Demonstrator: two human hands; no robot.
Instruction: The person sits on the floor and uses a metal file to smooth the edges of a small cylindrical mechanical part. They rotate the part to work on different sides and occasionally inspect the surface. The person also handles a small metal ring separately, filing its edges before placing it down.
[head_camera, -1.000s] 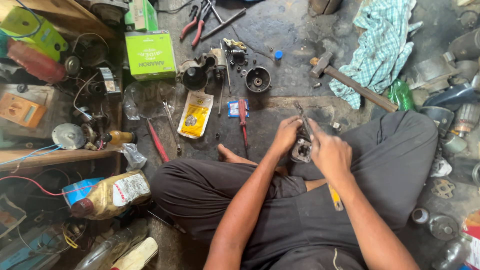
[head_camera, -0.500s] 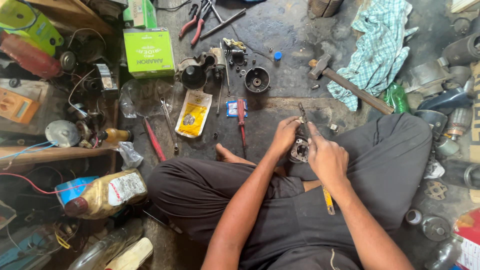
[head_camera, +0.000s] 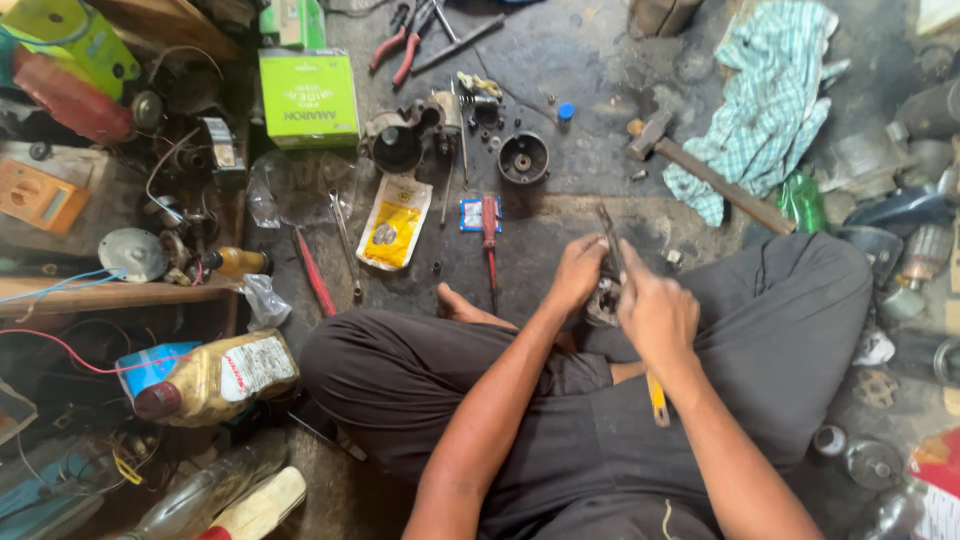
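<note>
1. Hands together over crossed legs in dark trousers (head_camera: 780, 300) — left hand (head_camera: 578, 272) wrapped around a small round metal part (head_camera: 603, 300), steadying it just above the lap.
2. Right hand (head_camera: 655, 315) clenched on a slim metal tool (head_camera: 610, 235), tip slanting up and away past the part, handle hidden in the fist.
3. Yellow-handled tool (head_camera: 656, 398) lying on the lap just below the right wrist.
4. Red-handled screwdriver (head_camera: 489, 225) on the dark floor ahead, near the left hand; yellow pouch (head_camera: 393, 222) beside it to the left.
5. Round black housing (head_camera: 523, 158) farther out, hammer (head_camera: 700, 165) lying against a checked cloth (head_camera: 775, 95) to the right.
6. Green box (head_camera: 308, 97) at far left — oil jug (head_camera: 215, 375) on its side near the left knee.
</note>
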